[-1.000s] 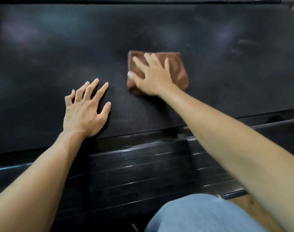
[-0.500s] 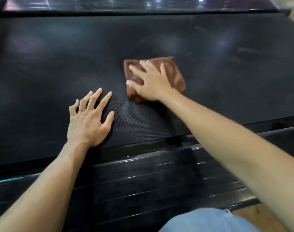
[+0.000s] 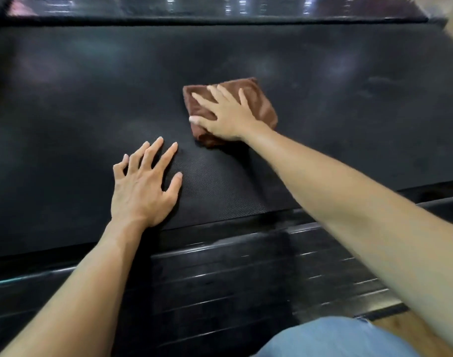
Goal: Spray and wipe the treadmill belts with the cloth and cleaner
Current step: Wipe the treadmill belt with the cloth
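My right hand (image 3: 226,115) lies flat on the cloth (image 3: 261,104), fingers (image 3: 221,95) straight and spread, thumb out along the cloth's left edge. No grip; the palm presses the cloth down onto the belt (image 3: 349,99). Flat hand = even pressure across the whole pad, so more belt gets wiped per pass.

The cloth is brown, folded to a thick pad, approx. mid-belt, touching the surface. The fold gives bulk under the palm and stops it bunching.

My left hand (image 3: 143,189) rests on the belt near its close edge, just left of the cloth, apart from it. Fingers are straight, splayed, holding nothing. Judged function: brace. It takes my weight while I lean in over the deck, and may stop the belt slipping under the wiping push.

The belt is black, textured w/ fine weave visible by my left hand, dull patches of sheen further out. Cannot tell which areas are wet or already wiped. The side rail (image 3: 220,274), ribbed and glossy, runs along the close edge below both wrists. My knee (image 3: 331,338) in light blue fabric shows at the bottom, so I am likely kneeling or crouched beside the deck.

The cleaner is not in view.

Step in hand, by judgement: wiping, mid-belt. Next: work the pad across the remaining belt, keeping the palm flat; shift the brace hand as reach runs out.
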